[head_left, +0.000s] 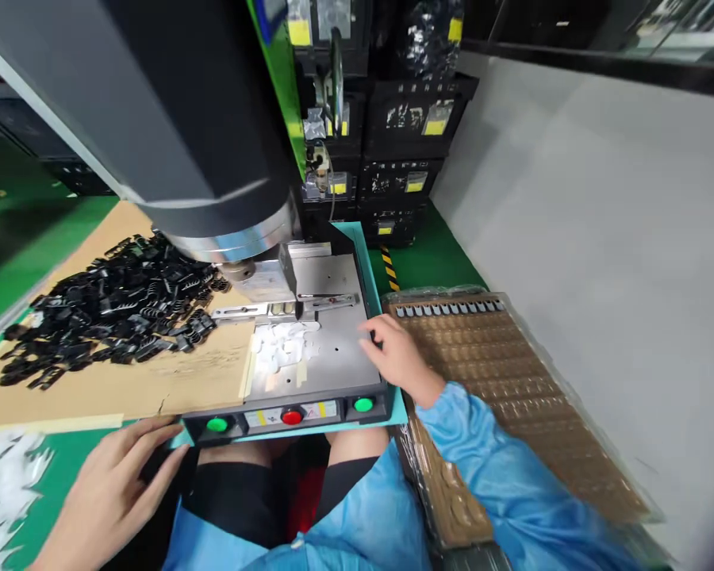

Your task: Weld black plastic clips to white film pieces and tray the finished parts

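Note:
My right hand [396, 357] hovers at the right edge of a machine's metal base plate [345, 361]. Its thumb and index finger are apart, with nothing visible between them. My left hand [116, 480] has its fingers stretched out at the table's front edge, near a green button [217, 425]. Small white pieces [281, 345] lie loose on the plate. Behind them a narrow metal fixture [282, 309] sits under the machine's metal head [262, 274]. Black plastic parts [124, 305] are heaped on the brown tabletop [196, 377] to the left.
The machine's large grey body [172, 95] looms at upper left. A red button [292, 416] and a second green button [363, 404] are on the front panel. A clear compartment tray [488, 373] with a row of parts lies right. White pieces [3, 484] fill the lower left; black crates [401, 178] stand behind.

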